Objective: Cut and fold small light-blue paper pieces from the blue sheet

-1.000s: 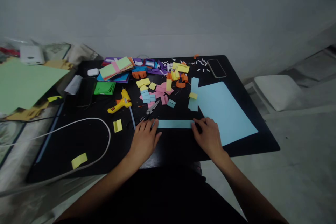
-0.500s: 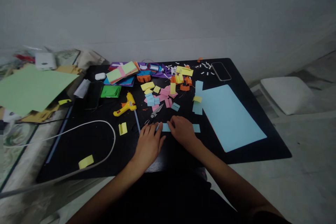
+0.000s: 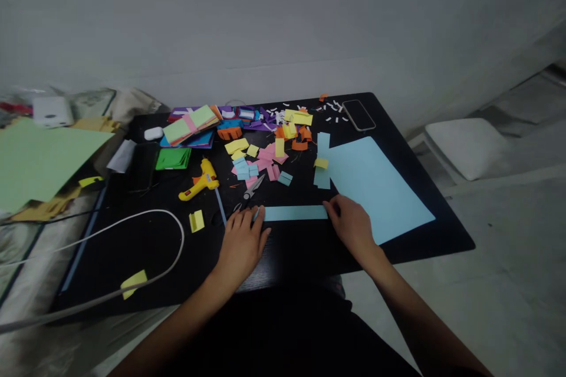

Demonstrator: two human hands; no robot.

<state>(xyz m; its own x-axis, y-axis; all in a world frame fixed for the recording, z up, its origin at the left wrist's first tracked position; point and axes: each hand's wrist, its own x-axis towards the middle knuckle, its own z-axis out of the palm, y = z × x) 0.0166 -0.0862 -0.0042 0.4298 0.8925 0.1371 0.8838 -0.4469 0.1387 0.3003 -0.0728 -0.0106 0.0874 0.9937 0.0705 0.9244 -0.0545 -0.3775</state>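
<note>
Paper strip (image 3: pixel 295 212) lies between your hands (image 3: pixel 241 242) on the desk (image 3: pixel 289 247), glue gun (image 3: pixel 206 178) at its ten o'clock, phone (image 3: pixel 359 115) at one.

A plain light-blue strip (image 3: pixel 295 212) and a light-blue sheet (image 3: pixel 389 191) stand out against a black table (image 3: pixel 287 247), alongside pink scraps (image 3: pixel 266 156), orange scraps (image 3: pixel 300 146), a yellow glue gun (image 3: pixel 206 176) with an orange trigger (image 3: pixel 196 180), green paper (image 3: pixel 173 159) and a white cable (image 3: pixel 66 311).

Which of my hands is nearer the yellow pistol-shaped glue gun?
Left. Your left hand lies to the right of the glue gun and nearer you, at the left end of the light-blue paper strip; your right hand is farther right, at its other end.
</note>
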